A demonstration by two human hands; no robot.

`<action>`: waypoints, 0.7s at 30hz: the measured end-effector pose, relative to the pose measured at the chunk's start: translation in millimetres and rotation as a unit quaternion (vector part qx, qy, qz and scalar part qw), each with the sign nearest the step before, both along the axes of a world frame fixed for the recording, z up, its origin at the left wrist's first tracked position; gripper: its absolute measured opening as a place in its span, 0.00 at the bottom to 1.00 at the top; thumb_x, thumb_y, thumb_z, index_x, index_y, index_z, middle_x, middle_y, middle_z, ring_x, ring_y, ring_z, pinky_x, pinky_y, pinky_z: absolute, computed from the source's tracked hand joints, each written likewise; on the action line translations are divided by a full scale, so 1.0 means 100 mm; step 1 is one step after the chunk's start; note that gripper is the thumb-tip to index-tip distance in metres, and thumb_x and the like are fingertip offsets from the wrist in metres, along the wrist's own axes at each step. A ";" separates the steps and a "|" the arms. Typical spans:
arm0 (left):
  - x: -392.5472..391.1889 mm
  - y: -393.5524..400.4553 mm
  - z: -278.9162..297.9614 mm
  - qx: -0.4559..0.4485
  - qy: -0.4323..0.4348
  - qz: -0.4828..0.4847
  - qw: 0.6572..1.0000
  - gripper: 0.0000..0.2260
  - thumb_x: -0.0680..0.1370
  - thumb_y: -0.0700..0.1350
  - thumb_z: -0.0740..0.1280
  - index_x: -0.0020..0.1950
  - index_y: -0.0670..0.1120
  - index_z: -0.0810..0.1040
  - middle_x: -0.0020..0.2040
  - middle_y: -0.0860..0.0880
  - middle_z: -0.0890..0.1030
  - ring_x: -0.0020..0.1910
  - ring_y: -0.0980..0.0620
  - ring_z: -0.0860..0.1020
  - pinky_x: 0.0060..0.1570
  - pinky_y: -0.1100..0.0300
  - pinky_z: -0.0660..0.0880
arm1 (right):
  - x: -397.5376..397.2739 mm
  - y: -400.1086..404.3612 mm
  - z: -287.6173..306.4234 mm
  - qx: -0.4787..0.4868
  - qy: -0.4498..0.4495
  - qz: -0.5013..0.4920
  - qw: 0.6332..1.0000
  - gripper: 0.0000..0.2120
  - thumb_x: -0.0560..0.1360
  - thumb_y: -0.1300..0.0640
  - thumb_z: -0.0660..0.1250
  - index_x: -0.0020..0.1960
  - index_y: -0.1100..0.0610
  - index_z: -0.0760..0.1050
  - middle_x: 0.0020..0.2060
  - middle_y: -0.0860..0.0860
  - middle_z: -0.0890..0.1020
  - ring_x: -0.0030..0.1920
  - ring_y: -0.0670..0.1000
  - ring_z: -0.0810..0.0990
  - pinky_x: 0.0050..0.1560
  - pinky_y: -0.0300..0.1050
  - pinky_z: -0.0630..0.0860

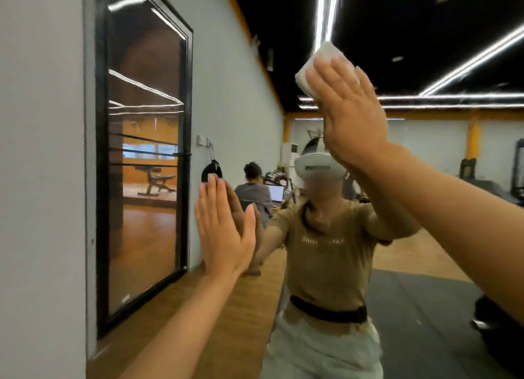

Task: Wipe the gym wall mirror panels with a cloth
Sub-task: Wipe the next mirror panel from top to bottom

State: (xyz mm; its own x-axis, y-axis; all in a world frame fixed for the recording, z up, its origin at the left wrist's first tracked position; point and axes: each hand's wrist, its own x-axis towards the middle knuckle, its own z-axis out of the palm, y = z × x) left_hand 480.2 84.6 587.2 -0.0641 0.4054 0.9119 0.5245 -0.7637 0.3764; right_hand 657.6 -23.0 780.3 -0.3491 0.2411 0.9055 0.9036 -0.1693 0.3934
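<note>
— Right hand (347,114)?
— Fingers straight, pressing the white cloth (317,66) flat against the mirror panel (425,208).
— Left hand (224,231)?
— Lower down, palm lying flat and spread on the glass.

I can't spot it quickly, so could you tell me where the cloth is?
In the head view, upper right: the white cloth is pressed flat against the mirror under the right hand.

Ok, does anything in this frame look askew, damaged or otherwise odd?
Nothing stands out. The right hand presses a folded white cloth flat against the mirror up high, and the left hand rests open-palmed on the glass lower down. The black-framed door on the left wall looks intact. No visible cracks or spills.
</note>
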 end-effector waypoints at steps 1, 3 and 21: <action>0.03 0.02 -0.01 0.010 -0.001 0.012 1.000 0.34 0.81 0.62 0.50 0.81 0.46 0.48 0.82 0.50 0.47 0.80 0.52 0.43 0.78 0.54 0.40 | 0.01 0.01 -0.18 -0.003 -0.008 0.008 1.000 0.27 0.80 0.61 0.56 0.79 0.52 0.59 0.78 0.51 0.60 0.79 0.55 0.54 0.78 0.50 0.43; 0.06 0.06 -0.05 0.027 -0.005 0.029 0.999 0.34 0.81 0.62 0.50 0.81 0.44 0.49 0.82 0.49 0.48 0.80 0.51 0.44 0.79 0.50 0.43 | 0.02 0.00 -0.70 -0.033 -0.058 0.006 0.998 0.34 0.76 0.67 0.61 0.79 0.51 0.58 0.79 0.51 0.59 0.79 0.54 0.52 0.78 0.52 0.43; 0.12 0.26 -0.09 0.043 0.026 0.123 0.991 0.36 0.82 0.65 0.42 0.81 0.40 0.52 0.81 0.43 0.54 0.80 0.46 0.50 0.78 0.46 0.49 | 0.84 -0.79 -0.39 0.018 0.035 -0.012 0.999 0.32 0.78 0.67 0.63 0.79 0.52 0.58 0.78 0.51 0.60 0.80 0.53 0.51 0.78 0.47 0.39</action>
